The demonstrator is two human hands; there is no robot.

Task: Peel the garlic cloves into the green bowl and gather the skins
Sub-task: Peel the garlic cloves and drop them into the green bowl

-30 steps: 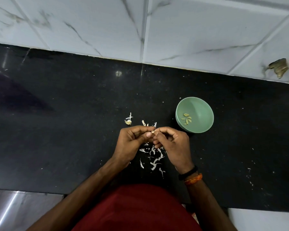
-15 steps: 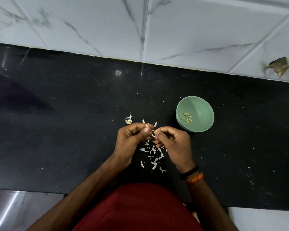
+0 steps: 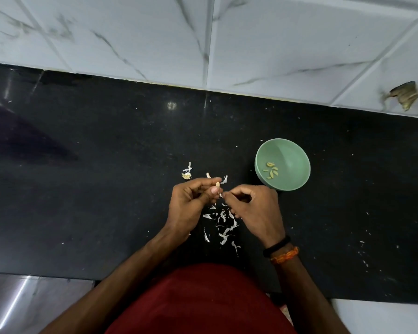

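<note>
Above counter (image 3: pixel 82 189): left hand (image 3: pixel 191 203) pinching clove (image 3: pixel 217 184), right hand (image 3: pixel 253 208) pinching skin (image 3: pixel 221 194), pulling apart. Over skins (image 3: pixel 223 225) to catch scraps. Bowl (image 3: pixel 297 150) just right, peeled cloves (image 3: pixel 270 170) inside.

A single wide-angle view looks from the person's head, forward and steeply down onto a black counter (image 3: pixel 106 189), close enough that both hands sit mid-frame and the red shirt (image 3: pixel 198 302) fills the bottom edge. The tiled wall (image 3: pixel 275 39) runs across the top, its lines bowed by the lens.
</note>
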